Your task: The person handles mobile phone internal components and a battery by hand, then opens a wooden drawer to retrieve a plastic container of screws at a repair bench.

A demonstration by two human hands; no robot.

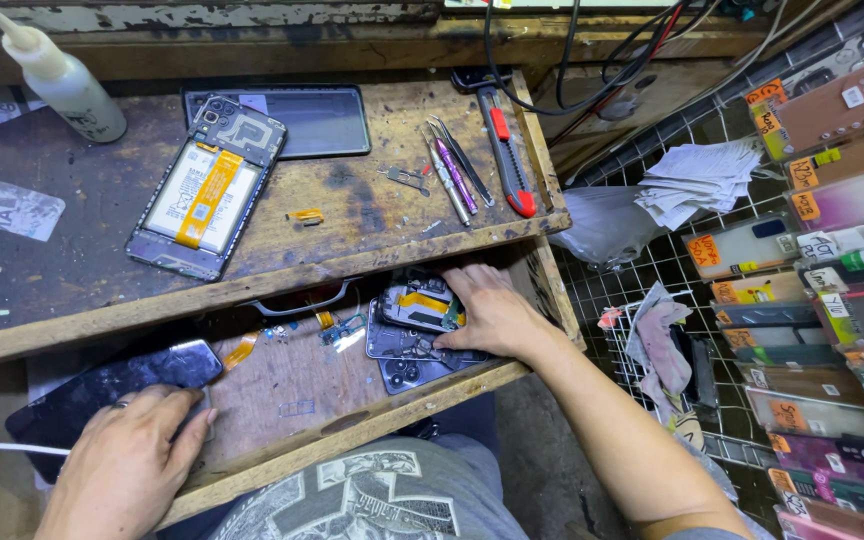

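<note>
Person sat at a worn wooden bench (372, 215), drawer (292, 385) pulled open under it. Right hand (492, 315) was down in the drawer, fingers spread flat over a heap of opened phone shells and parts (414, 325) at the drawer's right end. It pressed on them rather than closing round any one piece, so no real grip there as far as I could see. Left hand (127, 465) lay palm-down on a dark phone (102, 390) at the drawer's left front corner, fingers loosely curled over its lower end; resting on it, not lifting.

On the bench top: a phone with its back off (207, 190), battery and orange flex showing, lying face down left of centre, untouched. Behind it, just beside, a dark screen panel (302, 120). Tweezers and small drivers (457, 170) and a red-and-black utility knife (507, 155) lay at the right edge, none in hand. White squeeze bottle (62, 80) stood tilted at the far left.

My read on progress: teardown done on the bench phone, with cover off and internals exposed. Nothing refitted, tools idle. Both hands were in the drawer among spares, so reassembly looked not yet started.
</note>
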